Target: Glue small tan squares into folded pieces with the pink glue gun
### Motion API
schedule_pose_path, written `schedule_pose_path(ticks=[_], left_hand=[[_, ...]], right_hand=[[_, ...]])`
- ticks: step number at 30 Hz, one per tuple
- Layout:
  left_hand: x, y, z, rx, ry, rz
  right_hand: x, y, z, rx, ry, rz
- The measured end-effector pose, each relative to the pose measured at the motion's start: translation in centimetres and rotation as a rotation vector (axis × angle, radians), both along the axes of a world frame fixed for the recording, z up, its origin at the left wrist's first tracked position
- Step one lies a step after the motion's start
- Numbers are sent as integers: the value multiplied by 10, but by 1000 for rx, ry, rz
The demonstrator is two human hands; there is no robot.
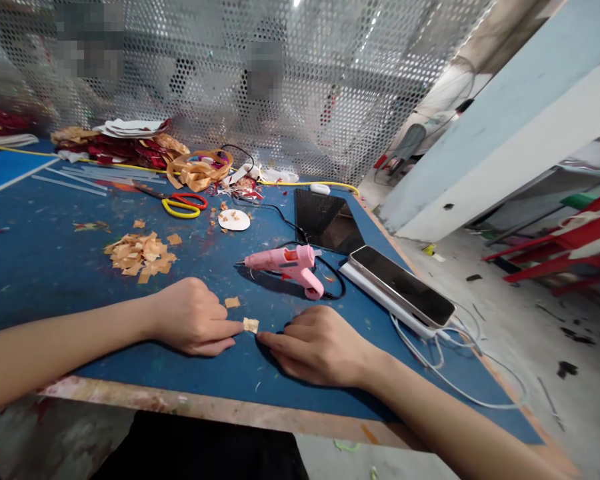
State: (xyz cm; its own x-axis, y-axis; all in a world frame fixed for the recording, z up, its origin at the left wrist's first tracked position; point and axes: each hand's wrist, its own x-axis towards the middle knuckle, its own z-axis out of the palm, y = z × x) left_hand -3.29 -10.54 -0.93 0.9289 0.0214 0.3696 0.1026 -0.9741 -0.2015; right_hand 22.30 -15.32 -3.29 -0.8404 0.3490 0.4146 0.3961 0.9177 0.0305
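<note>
A small tan square of ribbon [251, 325] lies on the blue tabletop between my hands. The stretched index fingertip of my left hand [193, 320] touches its left edge, with the other fingers curled. My right hand [320, 347] rests just right of the square, index finger pointing at it, and seems to hold nothing. Another tan piece [233, 303] lies just behind. Beyond the right hand, a pink hot glue gun [285, 263] lies on its side, nozzle to the left. A heap of cut tan pieces [141, 255] sits beyond my left forearm.
Scissors with red and yellow handles [185, 204] lie behind the heap, near a white oval [234, 220] bearing tan scraps. On the right are a black tablet-like panel [327, 221], a phone [403, 283] and white cables [460, 387]. Perforated metal mesh [300, 120] stands behind.
</note>
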Motion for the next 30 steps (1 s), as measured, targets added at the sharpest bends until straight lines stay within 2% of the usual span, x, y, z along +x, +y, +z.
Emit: schedule_pose_path(ticks=[6, 14, 30], left_hand=[[-2, 1, -2, 11, -41, -15], [-7, 8, 2, -99, 5, -42], [-7, 8, 1, -108, 70, -20]], right_hand=[[-2, -3, 0, -64, 25, -2], [-3, -4, 4, -203, 21, -3], [-4, -5, 8, -210, 25, 1]])
